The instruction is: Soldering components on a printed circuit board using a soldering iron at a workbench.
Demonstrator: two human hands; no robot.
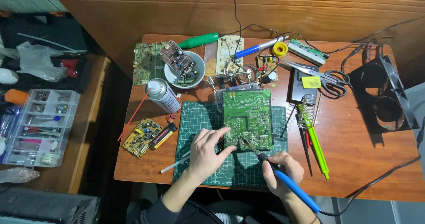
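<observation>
A green circuit board (pixel 248 115) lies solder side up on a dark green cutting mat (pixel 197 117) in the middle of the wooden table. My left hand (pixel 207 151) rests on the mat with thumb and fingers pinching the board's near left corner. In my right hand (pixel 281 171) is a blue-handled soldering iron (pixel 292 186). Its tip touches the board's near edge. A thin white stick (pixel 172 165) lies under my left wrist.
A spray can (pixel 164 95), a white bowl holding a board (pixel 183 67), a yellow board (pixel 141 136), scissors (pixel 327 78), a solder coil, green tools (pixel 318 146) and black fans (pixel 385 95) crowd the table. A clear parts organiser (pixel 40 126) sits on the left bench.
</observation>
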